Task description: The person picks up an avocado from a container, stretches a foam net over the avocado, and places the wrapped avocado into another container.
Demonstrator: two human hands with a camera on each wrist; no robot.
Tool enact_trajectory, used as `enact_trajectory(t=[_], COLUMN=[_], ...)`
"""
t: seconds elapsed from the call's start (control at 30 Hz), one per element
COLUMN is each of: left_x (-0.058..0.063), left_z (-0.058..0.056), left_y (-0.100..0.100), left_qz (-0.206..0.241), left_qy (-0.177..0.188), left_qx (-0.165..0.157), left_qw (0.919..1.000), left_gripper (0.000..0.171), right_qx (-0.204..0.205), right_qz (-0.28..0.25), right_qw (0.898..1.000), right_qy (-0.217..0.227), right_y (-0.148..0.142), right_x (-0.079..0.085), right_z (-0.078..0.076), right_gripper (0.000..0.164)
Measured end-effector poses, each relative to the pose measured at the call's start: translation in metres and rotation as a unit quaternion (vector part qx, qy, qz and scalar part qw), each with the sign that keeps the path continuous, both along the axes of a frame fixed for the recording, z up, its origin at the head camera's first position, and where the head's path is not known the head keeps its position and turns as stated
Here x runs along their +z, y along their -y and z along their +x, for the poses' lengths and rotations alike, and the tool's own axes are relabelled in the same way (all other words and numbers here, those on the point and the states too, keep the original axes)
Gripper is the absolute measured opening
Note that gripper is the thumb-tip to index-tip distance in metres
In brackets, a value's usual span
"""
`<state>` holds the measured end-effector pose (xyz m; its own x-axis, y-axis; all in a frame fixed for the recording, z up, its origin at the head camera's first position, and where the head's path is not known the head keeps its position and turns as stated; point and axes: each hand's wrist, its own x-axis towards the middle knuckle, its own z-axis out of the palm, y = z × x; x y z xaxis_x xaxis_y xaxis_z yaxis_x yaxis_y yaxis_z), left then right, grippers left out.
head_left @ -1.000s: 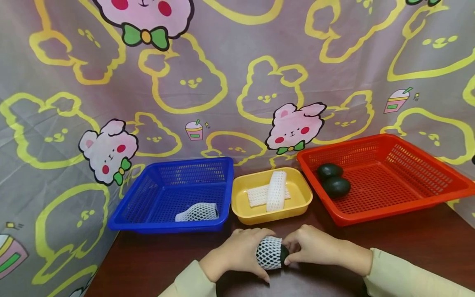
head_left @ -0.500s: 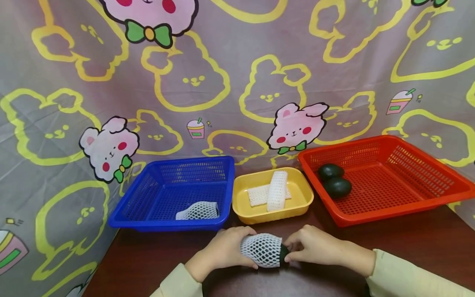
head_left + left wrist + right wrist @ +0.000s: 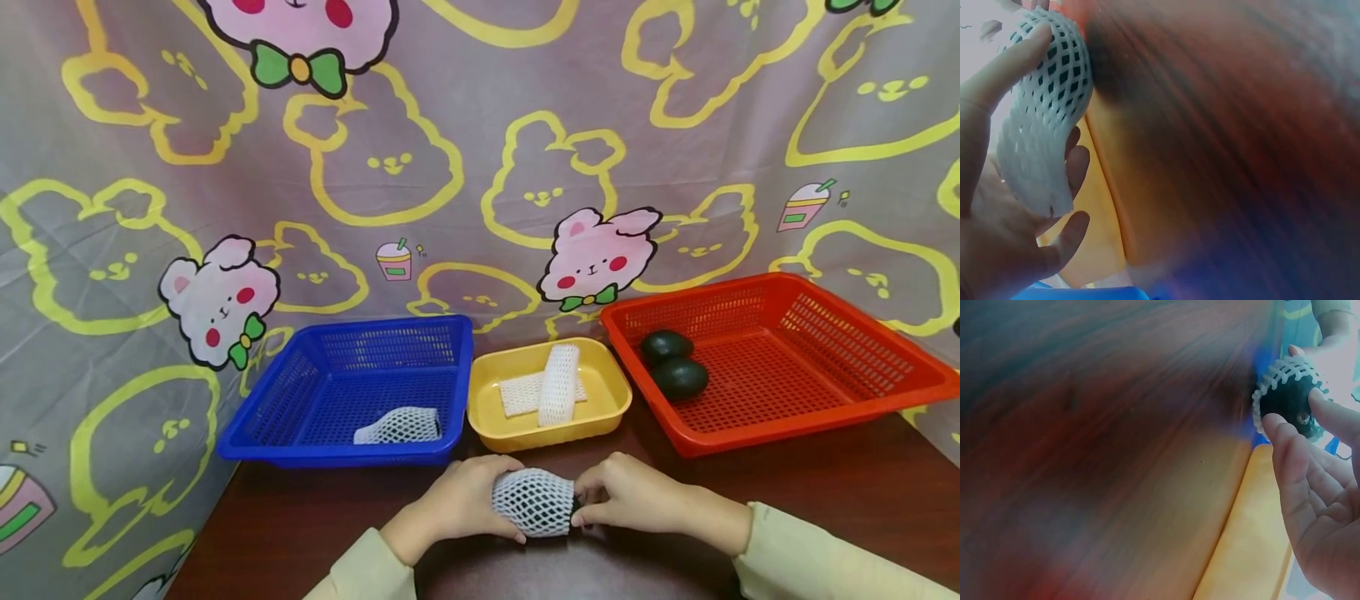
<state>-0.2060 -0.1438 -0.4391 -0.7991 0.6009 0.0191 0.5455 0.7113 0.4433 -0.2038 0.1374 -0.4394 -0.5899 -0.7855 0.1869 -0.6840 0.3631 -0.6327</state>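
Note:
A dark green avocado [image 3: 1288, 399] lies lengthwise inside a white foam net sleeve [image 3: 534, 502] between the two hands, low over the table. My left hand [image 3: 467, 500] grips the netted avocado from the left. In the left wrist view, its thumb presses on the mesh and the sleeve's slack tail hangs across the palm. At the sleeve's right-hand mouth, my right hand [image 3: 630, 493] holds the avocado's bare end between thumb and fingertips. That dark end, with a small stem spot, shows in the right wrist view, ringed by the net's edge.
Behind the hands stands a yellow tray [image 3: 487, 429] with flat white foam nets [image 3: 558, 387]. To its left, a blue basket [image 3: 337, 454] holds a netted avocado [image 3: 401, 425]. On the right, a red basket [image 3: 810, 421] contains two bare avocados [image 3: 678, 379]. A patterned curtain hangs behind.
The left hand has slid left along the sleeve, exposing more of the net. The sleeve's mouth has moved right, covering more of the avocado's end. The right hand has stayed nearly in place.

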Motion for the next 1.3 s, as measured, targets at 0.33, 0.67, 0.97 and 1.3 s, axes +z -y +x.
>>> enact_trajectory(t=[0.33,0.67,0.97,1.3], left_x=[-0.004,-0.003,-0.002,-0.002], left_z=[-0.002,0.001,0.003,0.001], left_y=[-0.003,-0.010,-0.013,-0.014], left_qz=[0.017,0.015,0.027,0.039], left_qy=[0.037,0.026,0.023,0.050], left_qx=[-0.021,-0.031,-0.032,-0.029], left_qw=[0.9989,0.9991,0.9989,0.9976], left_gripper=[0.079,0.083,0.084,0.085], right_qx=[-0.005,-0.018,-0.016,-0.024], right_qz=[0.000,0.011,0.016,0.012], right_qw=[0.999,0.999,1.000,0.999], right_qy=[0.033,0.044,0.001,0.026], right_y=[0.004,0.008,0.010,0.011], right_x=[0.000,-0.002,0.001,-0.001], right_z=[0.000,0.000,-0.002,-0.003], right_gripper=[0.013,0.017,0.023,0.022])
